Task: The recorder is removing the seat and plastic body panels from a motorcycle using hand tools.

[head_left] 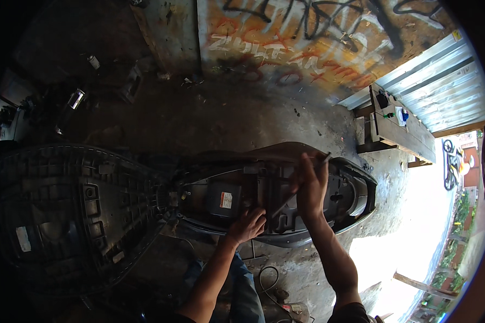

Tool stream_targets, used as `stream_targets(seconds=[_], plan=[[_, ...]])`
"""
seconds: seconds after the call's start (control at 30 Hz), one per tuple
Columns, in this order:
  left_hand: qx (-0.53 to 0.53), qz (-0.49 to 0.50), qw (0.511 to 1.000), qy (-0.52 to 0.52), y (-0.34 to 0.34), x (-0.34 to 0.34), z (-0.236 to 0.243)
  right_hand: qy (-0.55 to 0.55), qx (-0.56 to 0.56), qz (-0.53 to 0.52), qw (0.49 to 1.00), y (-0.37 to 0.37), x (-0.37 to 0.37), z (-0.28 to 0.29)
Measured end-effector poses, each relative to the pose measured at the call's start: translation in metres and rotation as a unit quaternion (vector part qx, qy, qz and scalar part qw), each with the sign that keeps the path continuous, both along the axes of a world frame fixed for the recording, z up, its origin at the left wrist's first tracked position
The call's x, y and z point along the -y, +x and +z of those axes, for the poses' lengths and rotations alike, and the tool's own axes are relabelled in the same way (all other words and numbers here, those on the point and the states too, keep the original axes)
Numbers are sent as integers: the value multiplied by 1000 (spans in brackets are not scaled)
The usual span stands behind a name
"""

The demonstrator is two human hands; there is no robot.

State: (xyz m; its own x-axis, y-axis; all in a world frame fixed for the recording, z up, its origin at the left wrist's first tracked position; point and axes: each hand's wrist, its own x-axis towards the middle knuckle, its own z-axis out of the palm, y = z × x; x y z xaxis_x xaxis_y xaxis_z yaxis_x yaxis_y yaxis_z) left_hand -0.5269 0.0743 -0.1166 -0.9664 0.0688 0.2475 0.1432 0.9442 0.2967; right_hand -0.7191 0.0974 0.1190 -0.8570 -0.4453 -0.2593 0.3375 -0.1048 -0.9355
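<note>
An open black scooter underseat compartment lies below me, its black seat flipped up to the left, underside showing. A black cover with a white label sits in the compartment's left half. My right hand is closed on a long dark rod-like tool, raised over the compartment and slanting down toward the left. My left hand is at the compartment's near middle, just left of the rod's lower end, fingers curled onto something I cannot make out.
A wooden bench with small items stands at the upper right beside corrugated sheeting. A motorcycle is outside the bright doorway. A hose lies by my legs. A painted wall rises behind; dark clutter fills the left.
</note>
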Motion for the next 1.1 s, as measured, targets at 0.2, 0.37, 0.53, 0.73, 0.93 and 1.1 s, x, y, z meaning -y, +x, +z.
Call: stream_targets(seconds=[0.2,0.37,0.53,0.73,0.93,1.1], plan=[[-18,-5,1000,9,-3,2,10,274,-572,444,634,-26,31,45],[-21,-7,999,33,-8,-3,10,154,-835,211,484,-35,5,-6],[-22,-3,999,-37,0,-2,-7,79,-685,-192,699,23,43,-58],[7,-4,1000,3,-5,-12,7,-393,-33,-59,917,1,-14,-43],[-8,-2,999,34,-6,-3,11,204,-203,481,828,-38,12,33],[-28,4,999,-29,0,-5,2,122,-815,382,419,-4,15,2]])
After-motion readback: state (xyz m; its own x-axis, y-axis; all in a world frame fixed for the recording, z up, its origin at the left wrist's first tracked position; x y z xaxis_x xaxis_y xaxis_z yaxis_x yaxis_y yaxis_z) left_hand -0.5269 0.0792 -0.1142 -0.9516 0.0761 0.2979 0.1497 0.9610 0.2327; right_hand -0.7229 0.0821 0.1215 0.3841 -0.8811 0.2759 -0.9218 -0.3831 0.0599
